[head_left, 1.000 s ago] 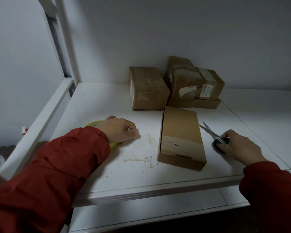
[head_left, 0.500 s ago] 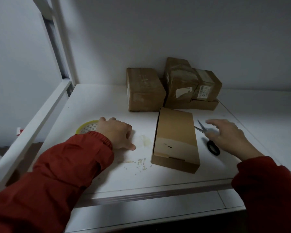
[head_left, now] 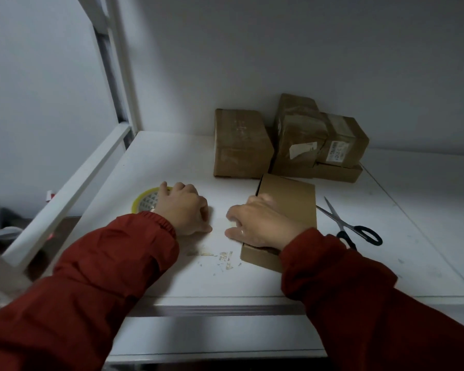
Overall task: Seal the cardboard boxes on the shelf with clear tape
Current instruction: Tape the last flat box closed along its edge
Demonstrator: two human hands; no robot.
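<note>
A plain brown cardboard box (head_left: 292, 199) lies on the white shelf (head_left: 172, 159), its long side running away from me. My right hand (head_left: 260, 226) lies across the box's near half, with the fingers curled down over its left edge. A yellow-rimmed roll of clear tape (head_left: 145, 203) lies flat to the left. My left hand (head_left: 185, 210) covers the roll's right side with curled fingers that grip it. A faint pale strip shows on the shelf between the two hands; whether it is tape I cannot tell.
Black-handled scissors (head_left: 351, 227) lie open on the shelf right of the box. Several taped boxes (head_left: 241, 145) are stacked against the back wall. Torn scraps (head_left: 225, 259) stick to the shelf near the front. A white frame rail (head_left: 73, 194) borders the left.
My right hand has let go of the scissors and moved left across the box to its left edge. My left hand stays on the tape roll.
</note>
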